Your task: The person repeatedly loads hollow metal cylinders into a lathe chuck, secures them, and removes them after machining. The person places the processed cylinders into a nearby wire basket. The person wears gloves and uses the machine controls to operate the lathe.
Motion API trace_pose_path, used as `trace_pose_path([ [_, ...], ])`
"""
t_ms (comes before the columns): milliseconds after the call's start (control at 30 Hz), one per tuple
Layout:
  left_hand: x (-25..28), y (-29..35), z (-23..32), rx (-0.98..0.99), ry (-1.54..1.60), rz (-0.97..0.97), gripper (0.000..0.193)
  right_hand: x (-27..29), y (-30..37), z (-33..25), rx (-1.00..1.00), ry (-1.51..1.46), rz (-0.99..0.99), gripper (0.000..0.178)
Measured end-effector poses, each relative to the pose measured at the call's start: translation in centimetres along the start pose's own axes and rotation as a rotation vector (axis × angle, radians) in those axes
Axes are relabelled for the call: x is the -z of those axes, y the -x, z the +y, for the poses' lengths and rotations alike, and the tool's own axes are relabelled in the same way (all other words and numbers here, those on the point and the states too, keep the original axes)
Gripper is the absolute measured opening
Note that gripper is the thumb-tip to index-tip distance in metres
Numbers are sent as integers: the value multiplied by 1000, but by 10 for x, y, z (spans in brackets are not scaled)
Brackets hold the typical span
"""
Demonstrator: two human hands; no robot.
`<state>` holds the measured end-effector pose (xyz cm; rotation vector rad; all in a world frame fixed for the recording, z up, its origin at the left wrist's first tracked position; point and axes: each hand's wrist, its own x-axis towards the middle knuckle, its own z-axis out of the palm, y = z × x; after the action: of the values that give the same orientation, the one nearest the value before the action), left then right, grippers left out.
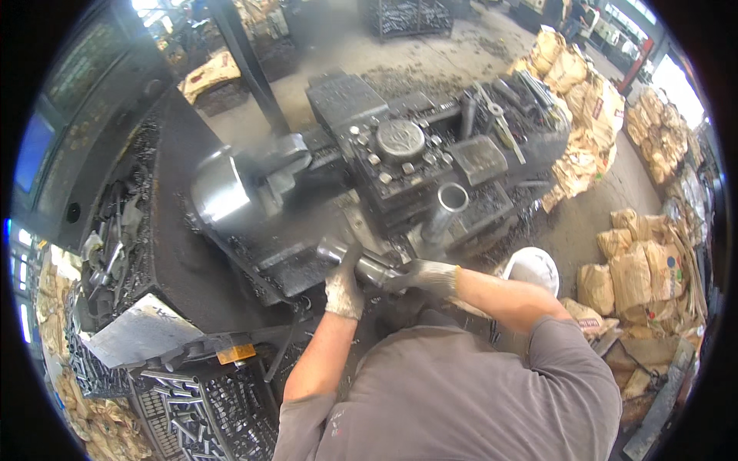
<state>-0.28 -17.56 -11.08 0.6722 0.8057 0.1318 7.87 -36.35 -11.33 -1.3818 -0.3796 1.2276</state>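
A shiny metal cylinder (372, 268) is held across in front of the lathe, in both of my gloved hands. Round its left part wraps my left hand (344, 290), whose glove is dirty and dark at the fingers. My right hand (424, 278) grips the right end, covering much of it. Beyond the cylinder is the lathe's saddle with a square tool post (400, 141) ringed by bolts. A metal tube (443, 215) stands upright just behind my right hand. To the upper left, the bright round chuck (221, 187) looks hazy.
Wrenches (500, 123) lie on the lathe's far right end. A white bucket (534, 266) stands beside my right forearm. Filled sacks (635, 273) are piled at right. Low on the left, a crate (150, 406) holds metal pieces, near a chip-covered tray (115, 230).
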Motion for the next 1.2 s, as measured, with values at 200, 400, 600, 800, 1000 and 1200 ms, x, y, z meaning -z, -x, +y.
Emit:
trace_pose_path([
  [200,30,-24,-19,-70,171,-252,44,13,-5,17,34,662,301,46],
  [400,35,-10,1,-23,214,-166,46,160,213,44,-268,796,134,51],
  [600,0,8,14,35,50,-196,44,285,283,162,-1032,1192,218,43],
  [800,-9,35,27,-32,-82,-260,51,130,115,-65,300,897,599,82],
  [1000,6,73,31,177,-114,-339,61,46,44,-95,428,1022,520,47],
  [1200,39,20,28,60,145,-225,46,-27,-24,-31,514,1025,309,71],
])
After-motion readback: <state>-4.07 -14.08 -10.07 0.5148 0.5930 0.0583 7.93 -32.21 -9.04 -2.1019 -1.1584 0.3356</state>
